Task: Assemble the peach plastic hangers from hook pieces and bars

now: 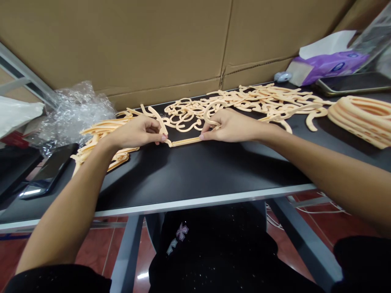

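Both my hands meet over the middle of the black table on peach plastic clothes-hanger parts. My left hand (pixel 146 132) pinches a curved hanger arm (pixel 158 119) near its lower end, where it meets a straight grooved bar (pixel 185 142). The bar's other end sits between the thumb and fingers of my right hand (pixel 221 125). A curved hook piece (pixel 208 112) also rises from my right hand; its lower part is hidden by the fingers. Beside my left wrist lies a pile of long hanger arms (pixel 124 156). Loose hook pieces (pixel 189 110) lie behind my hands.
More hanger parts (pixel 269 97) spread along the back, against a cardboard wall (pixel 171 44). At right stand stacked hanger frames (pixel 360 122), a phone (pixel 357 83) and a purple tissue pack (pixel 332 67). Bubble wrap (pixel 76 112) and a dark phone (pixel 49 173) lie left.
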A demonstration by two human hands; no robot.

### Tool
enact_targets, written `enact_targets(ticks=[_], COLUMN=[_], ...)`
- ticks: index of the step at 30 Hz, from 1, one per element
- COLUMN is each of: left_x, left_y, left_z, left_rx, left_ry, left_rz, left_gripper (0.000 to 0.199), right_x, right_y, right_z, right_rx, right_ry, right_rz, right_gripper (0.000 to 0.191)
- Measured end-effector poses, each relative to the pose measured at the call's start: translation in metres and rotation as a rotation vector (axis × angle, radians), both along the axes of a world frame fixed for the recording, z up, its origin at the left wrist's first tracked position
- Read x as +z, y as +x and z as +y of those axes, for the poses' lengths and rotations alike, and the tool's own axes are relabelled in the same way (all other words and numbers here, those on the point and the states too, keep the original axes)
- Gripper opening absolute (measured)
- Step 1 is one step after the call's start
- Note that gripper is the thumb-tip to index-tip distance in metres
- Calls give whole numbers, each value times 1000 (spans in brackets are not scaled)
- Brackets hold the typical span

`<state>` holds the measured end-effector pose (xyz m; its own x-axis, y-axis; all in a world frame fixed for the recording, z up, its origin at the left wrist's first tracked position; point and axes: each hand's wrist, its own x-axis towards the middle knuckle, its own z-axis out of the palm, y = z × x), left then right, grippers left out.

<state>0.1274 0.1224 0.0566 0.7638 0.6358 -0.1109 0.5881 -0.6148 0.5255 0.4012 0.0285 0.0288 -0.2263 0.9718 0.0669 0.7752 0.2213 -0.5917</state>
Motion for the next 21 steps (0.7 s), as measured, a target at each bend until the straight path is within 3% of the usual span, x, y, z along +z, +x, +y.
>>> enact_targets(ticks=[21], left_x=[0], left_y=[-1], left_z=[0], left_rx=[16], left_ry=[-73], left_rz=[-31], left_gripper=[30], right_x=[-3], right_y=[3], right_z=[3], right_rx=[28], right_ry=[14], right_rz=[-1], right_gripper=[13])
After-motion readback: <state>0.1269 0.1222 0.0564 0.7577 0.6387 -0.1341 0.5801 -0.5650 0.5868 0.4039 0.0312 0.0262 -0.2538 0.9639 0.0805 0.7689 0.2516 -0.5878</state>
